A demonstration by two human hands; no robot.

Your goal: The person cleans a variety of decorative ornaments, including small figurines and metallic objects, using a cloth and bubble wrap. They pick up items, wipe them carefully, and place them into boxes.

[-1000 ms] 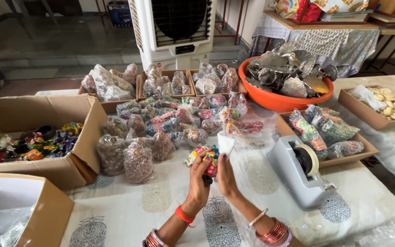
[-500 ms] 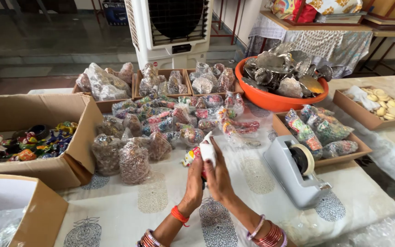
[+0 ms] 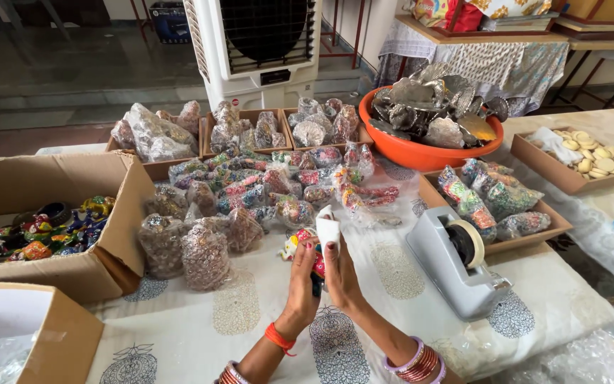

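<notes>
Far left: open cardboard box (image 3: pixel 119 213) on the table (image 3: pixel 250 320), filled with small painted figurines (image 3: pixel 44 231). Below it, corner of a 2nd cardboard box (image 3: pixel 51 334), mostly out of frame.

Left of centre: heap of clear plastic packets (image 3: pixel 200 249) with brownish contents, just beside the box. Behind, more clear packets with multicoloured contents (image 3: pixel 271 185), then low cardboard trays of wrapped items (image 3: pixel 250 128) in front of a white air cooler (image 3: pixel 261 43).

Centre: left hand (image 3: pixel 301 281) raised, fingers curled about a small colourful painted figurine (image 3: pixel 300 240), gripping it from the left. Red thread and bangles at the wrist. Right hand (image 3: pixel 342 274) pressed against the same figurine from the right, thumb and fingers closed on a white piece of wrapping (image 3: pixel 327 226) at its top. Figurine held above the table, in front of the packet heap, not touching the cloth.

Right of centre: grey tape dispenser (image 3: pixel 456 267) on the table, near the right hand but apart from it. Behind, orange bowl (image 3: pixel 421 153) heaped with silvery foil dishes (image 3: pixel 435 107).

Right: shallow tray of bagged coloured items (image 3: pixel 492 199); further right, tray of pale round discs (image 3: pixel 595 156).
</notes>
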